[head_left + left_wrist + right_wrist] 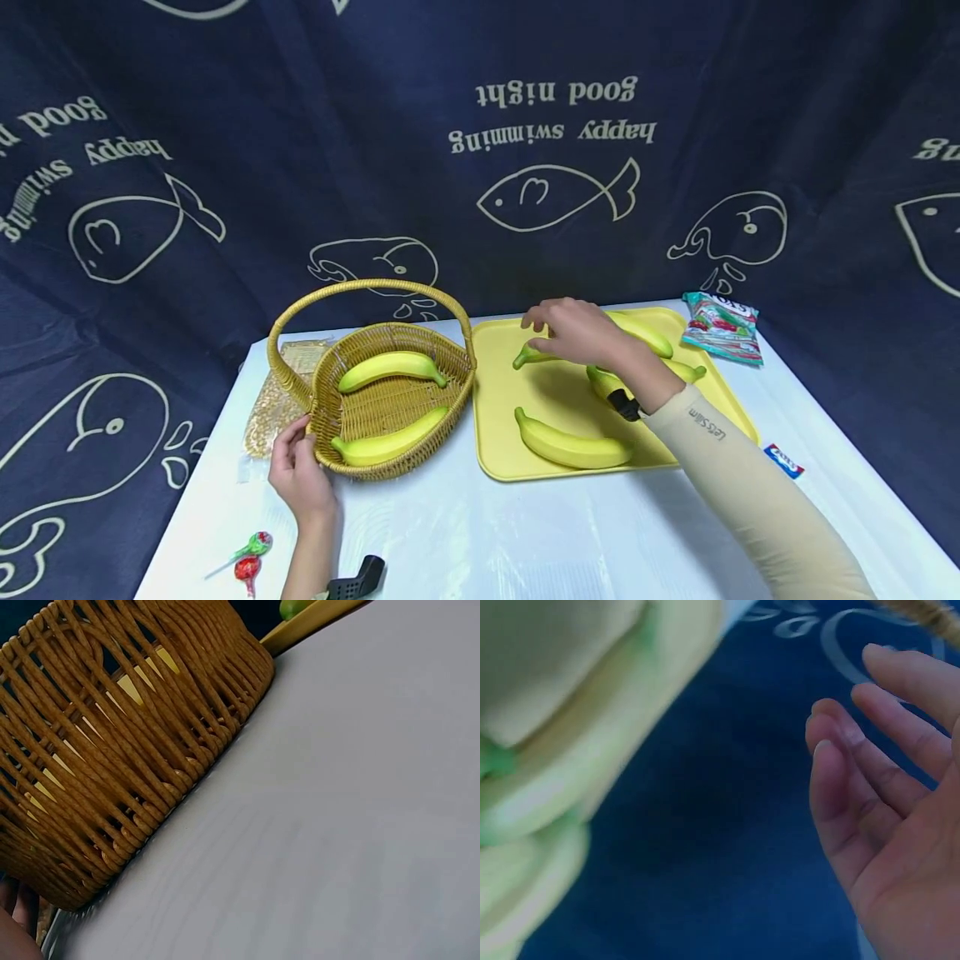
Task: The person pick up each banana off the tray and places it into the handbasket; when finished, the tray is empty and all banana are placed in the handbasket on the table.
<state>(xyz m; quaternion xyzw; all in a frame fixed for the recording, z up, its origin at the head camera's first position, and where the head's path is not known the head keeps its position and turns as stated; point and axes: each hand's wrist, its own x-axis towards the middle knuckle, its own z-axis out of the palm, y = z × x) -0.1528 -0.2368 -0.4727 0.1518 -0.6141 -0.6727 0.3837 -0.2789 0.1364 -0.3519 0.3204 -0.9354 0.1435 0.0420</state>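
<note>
At the near left side of the wicker basket (393, 333), my left hand (302, 479) grips its edge with fingers and thumb. Inside the basket lie two bananas, a far banana (393, 367) and a near banana (392, 442). My right hand (577, 333) hovers over the yellow tray (498, 454), its fingers loosely bent and nothing in them, as the right wrist view also shows. Partly under that hand is a banana (531, 356). Several more lie on the tray: a front banana (573, 442), a back banana (641, 332), and others partly hidden by the right forearm.
A bag of pale kernels (273, 404) lies behind the basket's left side. Two lollipops, one green (258, 543) and one red (247, 569), are at the front left. Right of the tray are a teal snack bag (723, 327) and a small blue packet (784, 461). Dark fabric hangs behind.
</note>
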